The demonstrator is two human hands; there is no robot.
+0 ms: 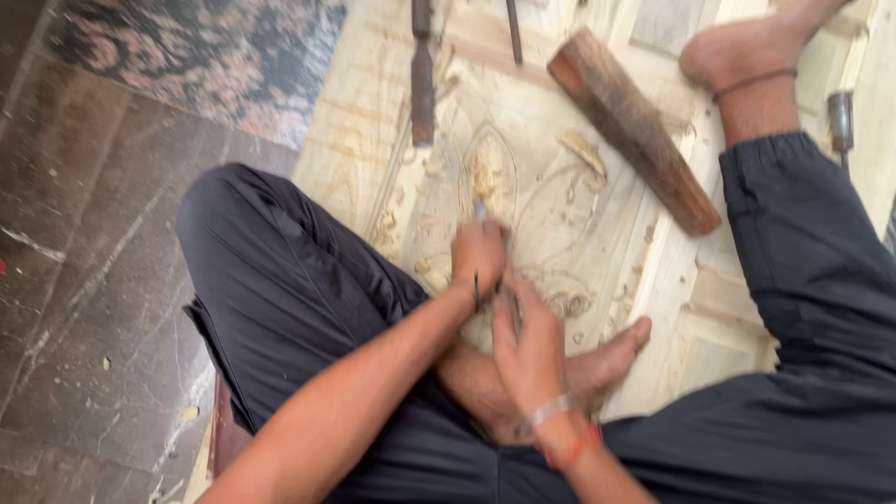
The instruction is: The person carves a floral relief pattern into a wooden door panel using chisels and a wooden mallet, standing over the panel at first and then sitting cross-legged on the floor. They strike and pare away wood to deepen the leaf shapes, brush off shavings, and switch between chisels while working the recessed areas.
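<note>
Here, carved wooden panel (523, 168) lies on dark stone floor (84, 280).

Single view, head-mounted, looking steeply down and slightly forward from above the seated person's lap. Close range: forearms enter from the bottom edge, both hands near frame centre over the carved wooden panel (523, 187). Dark stone floor (84, 280) fills the left side, a patterned rug (215, 56) the top left corner. Image somewhat motion-blurred. No second view.
</note>
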